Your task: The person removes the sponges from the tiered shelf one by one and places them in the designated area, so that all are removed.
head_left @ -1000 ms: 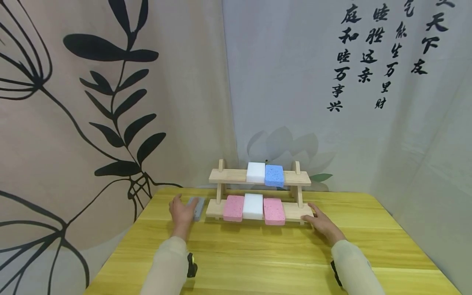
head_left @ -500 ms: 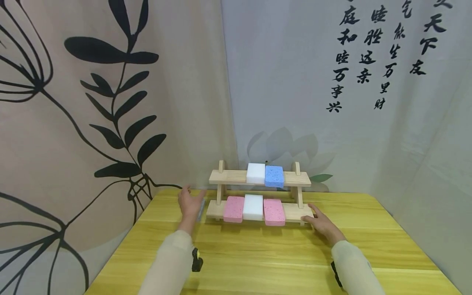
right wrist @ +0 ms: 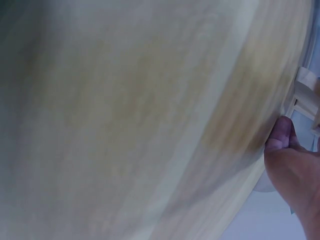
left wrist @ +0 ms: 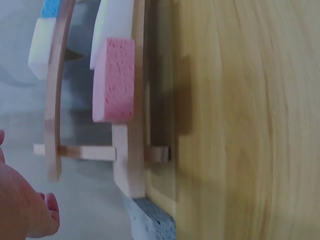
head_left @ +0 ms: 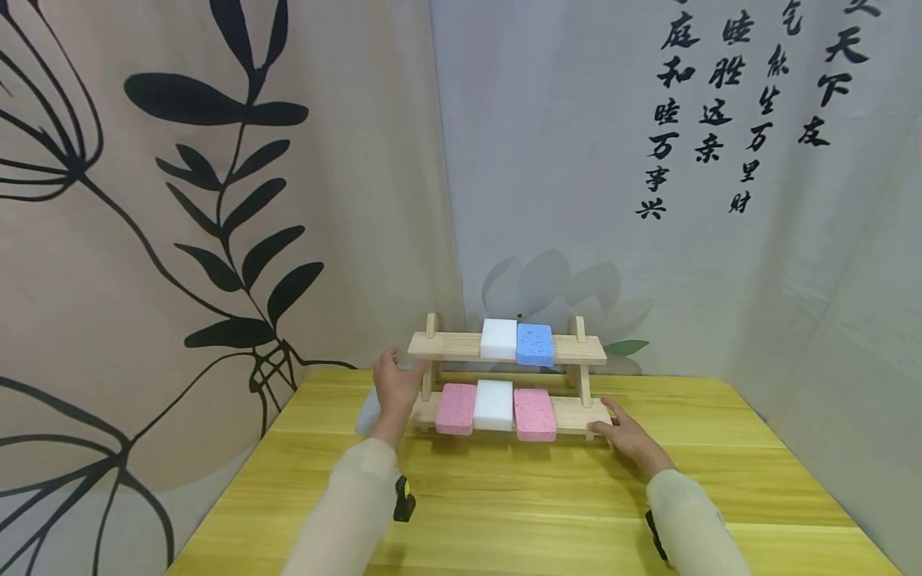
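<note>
A two-tier wooden rack (head_left: 569, 416) stands on the table, bearing sponges. On its upper shelf lie a white sponge (head_left: 499, 338) and a blue sponge (head_left: 535, 345). Below them, another white sponge (head_left: 493, 405) sits between two pink sponges (head_left: 456, 409). My left hand (head_left: 394, 392) is at the rack's left end with its fingers apart; the left wrist view shows a gap between that hand (left wrist: 25, 205) and the upper shelf (left wrist: 52, 110). A speckled grey sponge (left wrist: 152, 220), partly hidden by the hand in the head view, lies beside the rack. My right hand (head_left: 635, 444) grips the lower shelf's right end.
The yellow wooden table (head_left: 519, 504) extends in front of the rack and to both sides. Close behind hangs a cloth backdrop (head_left: 374, 200) printed with dark leaves and writing.
My left hand has moved right and slightly farther away, from the grey sponge to the rack's left end. The grey sponge now shows left of that hand. My right hand stays put.
</note>
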Demonstrator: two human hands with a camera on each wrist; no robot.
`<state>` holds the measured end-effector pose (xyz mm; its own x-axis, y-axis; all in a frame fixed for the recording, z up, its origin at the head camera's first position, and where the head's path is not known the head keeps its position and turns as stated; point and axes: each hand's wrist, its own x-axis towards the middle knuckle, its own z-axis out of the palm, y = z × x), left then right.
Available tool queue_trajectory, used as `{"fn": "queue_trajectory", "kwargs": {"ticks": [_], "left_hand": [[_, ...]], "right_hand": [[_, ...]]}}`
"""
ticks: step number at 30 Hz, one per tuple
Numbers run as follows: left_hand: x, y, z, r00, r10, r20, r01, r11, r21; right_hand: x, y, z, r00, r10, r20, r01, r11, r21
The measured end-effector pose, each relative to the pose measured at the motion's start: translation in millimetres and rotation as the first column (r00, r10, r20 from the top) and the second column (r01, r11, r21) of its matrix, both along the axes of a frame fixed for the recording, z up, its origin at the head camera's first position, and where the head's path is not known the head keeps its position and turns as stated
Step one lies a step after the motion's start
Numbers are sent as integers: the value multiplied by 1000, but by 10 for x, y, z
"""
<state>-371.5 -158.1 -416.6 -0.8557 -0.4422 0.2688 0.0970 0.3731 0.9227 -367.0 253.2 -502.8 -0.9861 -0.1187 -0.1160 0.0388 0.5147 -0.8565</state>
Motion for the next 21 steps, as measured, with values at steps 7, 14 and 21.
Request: {"fn": "queue_trajectory", "kwargs": {"ticks": [7,14,21], "left_hand": [[-41,248,76,999,-42,18,41,999,11],[-117,505,132,999,-43,7,43,999,-10],[-197,778,127,999,-52,-11,52,998,-27]], "right_hand": [[22,-25,25,1000,-7,13,7,1000,-4],[36,-22,28,1000,13,3,-13,1000,-10],[28,-7,10,1000,3,9,-3,1000,-22]]}}
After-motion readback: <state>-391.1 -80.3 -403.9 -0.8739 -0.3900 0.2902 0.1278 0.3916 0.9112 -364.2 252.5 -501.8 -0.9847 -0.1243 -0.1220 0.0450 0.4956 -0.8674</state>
